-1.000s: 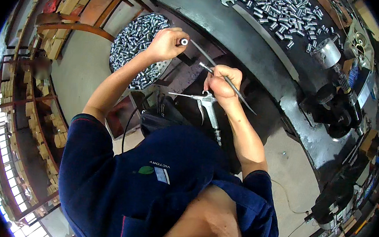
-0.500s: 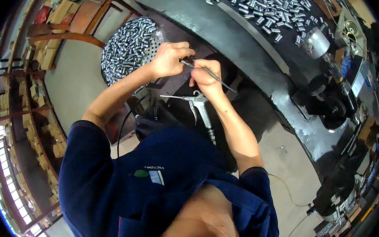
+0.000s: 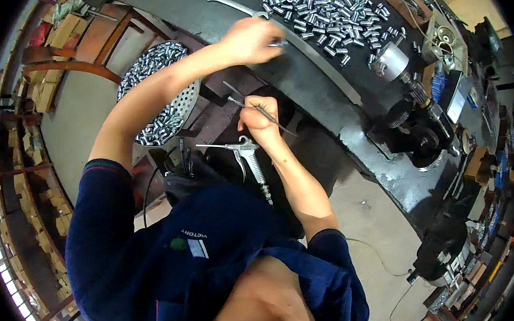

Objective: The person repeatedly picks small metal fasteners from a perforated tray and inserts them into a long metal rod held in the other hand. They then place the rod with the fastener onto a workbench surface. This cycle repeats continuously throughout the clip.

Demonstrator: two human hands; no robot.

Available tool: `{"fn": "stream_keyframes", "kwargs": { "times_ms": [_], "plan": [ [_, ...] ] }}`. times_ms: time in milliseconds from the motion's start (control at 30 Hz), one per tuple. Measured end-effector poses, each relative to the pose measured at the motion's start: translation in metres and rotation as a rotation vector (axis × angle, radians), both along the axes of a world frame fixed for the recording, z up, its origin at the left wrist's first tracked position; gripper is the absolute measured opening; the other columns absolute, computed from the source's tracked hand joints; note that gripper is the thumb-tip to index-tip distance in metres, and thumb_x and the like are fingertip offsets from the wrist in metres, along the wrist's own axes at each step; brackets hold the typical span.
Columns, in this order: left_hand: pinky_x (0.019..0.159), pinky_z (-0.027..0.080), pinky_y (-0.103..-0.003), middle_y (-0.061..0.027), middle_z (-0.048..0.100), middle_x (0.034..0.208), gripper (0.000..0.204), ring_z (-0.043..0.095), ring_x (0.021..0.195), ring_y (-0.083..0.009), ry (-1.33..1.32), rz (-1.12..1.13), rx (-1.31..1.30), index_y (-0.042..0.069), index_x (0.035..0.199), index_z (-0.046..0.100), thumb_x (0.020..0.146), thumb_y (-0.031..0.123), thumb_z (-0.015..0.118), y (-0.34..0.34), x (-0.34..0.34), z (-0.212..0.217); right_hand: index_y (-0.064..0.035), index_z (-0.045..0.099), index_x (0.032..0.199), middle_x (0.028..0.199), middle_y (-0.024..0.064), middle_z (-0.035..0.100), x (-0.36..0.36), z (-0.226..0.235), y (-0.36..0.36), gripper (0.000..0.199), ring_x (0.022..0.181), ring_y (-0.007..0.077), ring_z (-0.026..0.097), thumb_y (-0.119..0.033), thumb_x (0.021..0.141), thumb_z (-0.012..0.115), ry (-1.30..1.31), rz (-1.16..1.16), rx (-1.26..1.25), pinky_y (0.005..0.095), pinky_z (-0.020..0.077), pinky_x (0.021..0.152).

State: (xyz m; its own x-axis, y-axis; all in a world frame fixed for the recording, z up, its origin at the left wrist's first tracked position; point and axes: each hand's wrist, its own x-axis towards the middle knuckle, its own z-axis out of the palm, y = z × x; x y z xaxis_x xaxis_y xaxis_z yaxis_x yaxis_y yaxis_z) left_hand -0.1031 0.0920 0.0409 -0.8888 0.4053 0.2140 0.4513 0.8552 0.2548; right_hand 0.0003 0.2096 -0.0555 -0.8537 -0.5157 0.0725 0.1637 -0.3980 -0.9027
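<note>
My left fingers (image 3: 268,53) pinch small metal piece (image 3: 277,43) above bench (image 3: 311,86); right fingers (image 3: 269,103) grip slim rod (image 3: 265,113), best held steady, tip clear of left fingers.

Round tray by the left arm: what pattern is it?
The round perforated tray is silvery with dark dots, best in the head view.

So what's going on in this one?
A person has a different thing in each of their hands. The left hand, a bit blurred, is over the workbench near a wrench and seems to hold a small metal piece. The right hand, nearer the body, grips a slim metal rod. An air gun is below it. Small metal cylinders lie heaped on the bench; more fill part of a round perforated tray.
</note>
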Motion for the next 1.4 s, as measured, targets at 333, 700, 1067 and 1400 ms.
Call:
{"fn": "stream_keyframes", "kwargs": {
  "times_ms": [333, 700, 1067, 1400],
  "plan": [
    [0.070, 0.049, -0.042, -0.0153, 0.064, 0.083, 0.028, 0.062, 0.080, -0.0330, 0.012, -0.087, 0.195, 0.010, 0.098, 0.064, 0.074, 0.025, 0.062, 0.106, -0.072, -0.018, -0.0036, 0.039, 0.049, 0.048, 0.0015, 0.043, -0.002, -0.005, -0.006, 0.025, 0.042, 0.0084, 0.048, 0.004, 0.069, 0.052, -0.045, -0.020, -0.046, 0.0224, 0.0379, 0.036],
    [0.042, 0.032, -0.029, -0.0021, 0.045, 0.048, 0.024, 0.039, 0.042, -0.0073, -0.002, 0.036, 0.391, 0.008, 0.102, 0.061, 0.080, 0.018, 0.062, 0.007, -0.027, 0.008, -0.0044, 0.038, 0.050, 0.049, 0.0007, 0.040, -0.001, -0.002, -0.003, 0.023, 0.045, 0.0114, 0.052, 0.005, 0.068, 0.048, 0.044, -0.054, 0.084, 0.0254, 0.0388, 0.039],
    [0.065, 0.050, -0.036, -0.0141, 0.065, 0.076, 0.032, 0.064, 0.069, -0.0249, -0.584, 0.676, 0.029, 0.008, 0.099, 0.064, 0.068, 0.013, 0.056, -0.292, 0.156, -0.162, -0.0064, 0.031, 0.048, 0.049, 0.0010, 0.034, 0.000, -0.004, -0.008, 0.027, 0.041, 0.0100, 0.039, 0.005, 0.069, 0.042, 0.001, -0.054, 0.023, 0.0265, 0.0391, 0.037],
    [0.075, 0.050, -0.043, -0.0175, 0.064, 0.094, 0.027, 0.062, 0.090, -0.0326, -0.553, 0.786, -0.423, 0.003, 0.085, 0.064, 0.073, 0.027, 0.062, -0.254, 0.161, -0.184, -0.0062, 0.032, 0.048, 0.047, 0.0018, 0.036, -0.002, -0.014, -0.011, 0.026, 0.039, 0.0096, 0.036, 0.007, 0.068, 0.040, -0.051, -0.070, 0.104, 0.0262, 0.0383, 0.036]
  ]
}}
